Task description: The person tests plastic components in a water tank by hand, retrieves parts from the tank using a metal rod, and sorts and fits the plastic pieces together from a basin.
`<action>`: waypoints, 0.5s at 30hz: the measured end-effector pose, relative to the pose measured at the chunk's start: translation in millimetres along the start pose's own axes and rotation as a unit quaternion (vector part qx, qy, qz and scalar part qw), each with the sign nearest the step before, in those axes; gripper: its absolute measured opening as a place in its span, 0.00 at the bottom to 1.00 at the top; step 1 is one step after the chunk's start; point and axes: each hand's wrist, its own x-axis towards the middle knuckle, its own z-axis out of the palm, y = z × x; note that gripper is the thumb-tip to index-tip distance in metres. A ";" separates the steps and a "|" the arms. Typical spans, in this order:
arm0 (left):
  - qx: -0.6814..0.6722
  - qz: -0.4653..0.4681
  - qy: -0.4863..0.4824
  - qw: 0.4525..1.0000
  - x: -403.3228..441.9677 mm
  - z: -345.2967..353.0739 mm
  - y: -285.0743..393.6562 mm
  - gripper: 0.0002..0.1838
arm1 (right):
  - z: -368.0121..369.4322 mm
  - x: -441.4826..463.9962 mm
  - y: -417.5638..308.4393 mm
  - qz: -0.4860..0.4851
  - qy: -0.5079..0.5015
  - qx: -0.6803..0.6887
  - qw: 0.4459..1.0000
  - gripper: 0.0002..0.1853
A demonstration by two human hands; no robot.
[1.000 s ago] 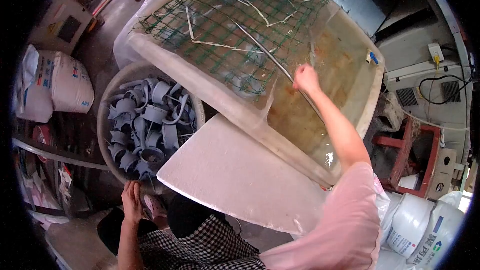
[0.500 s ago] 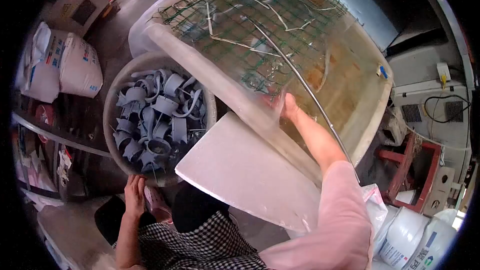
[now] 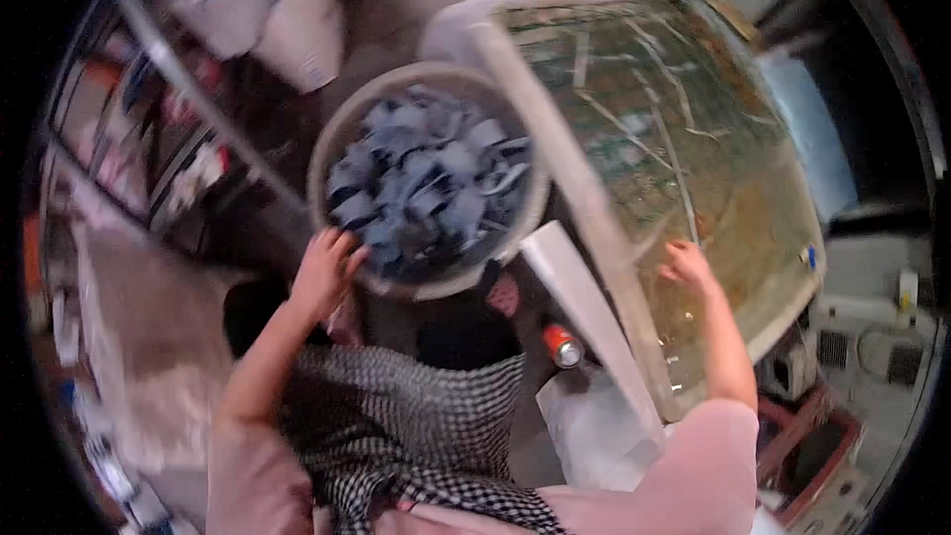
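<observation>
My left hand point(image 3: 329, 267) is at the near-left rim of a round tub point(image 3: 320, 178), its fingers apart and touching the rim. The tub is heaped with grey, ring-shaped plastic parts point(image 3: 426, 173), blurred by motion. Over the near part of a large, pale water tank point(image 3: 555, 139), my right hand point(image 3: 686, 263) has curled fingers; blur hides whatever may be in them. A thin metal rod point(image 3: 679, 168) slants through the tank and passes out of sight near that wrist. Green netting point(image 3: 624, 69) lies across the tank's far part.
A white board point(image 3: 584, 312) stands between tub and tank, seen nearly edge-on. Close by are a red can point(image 3: 562, 345) and a white plastic bag point(image 3: 599, 426). Metal shelving point(image 3: 188, 89) runs along the left, with white sacks point(image 3: 302, 25) beyond. A red frame point(image 3: 817, 446) stands at right.
The view has turned, shifting tub and tank rightward. My right hand has moved away from the tank's near wall, over the water. The white board has tipped from lying broad to nearly edge-on.
</observation>
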 end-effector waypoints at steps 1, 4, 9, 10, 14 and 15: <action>0.033 0.028 0.021 0.999 1.3 -1.8 -1.9 0.10 | -12.0 -29.9 -20.3 -0.044 0.014 -0.154 0.987 0.20; 0.159 -0.012 -0.028 0.987 -10.4 -0.2 -36.6 0.16 | -49.1 -59.5 -53.5 -0.102 -0.015 -0.062 0.993 0.13; 0.123 -0.122 -0.344 0.923 -4.0 -0.1 -105.3 0.22 | -124.2 -44.2 -86.8 -0.031 0.214 -0.294 0.931 0.22; 0.115 -0.118 -0.345 0.924 4.0 8.8 -114.9 0.22 | -165.3 -7.5 -70.5 -0.168 0.342 -0.511 0.770 0.23; 0.111 -0.056 -0.265 0.956 28.9 73.2 -106.9 0.32 | -63.2 -78.9 -200.1 -0.203 0.200 -0.612 0.738 0.24; 0.097 0.009 -0.212 0.972 31.7 94.0 -96.2 0.31 | -26.6 -89.8 -233.0 -0.248 0.178 -0.560 0.770 0.25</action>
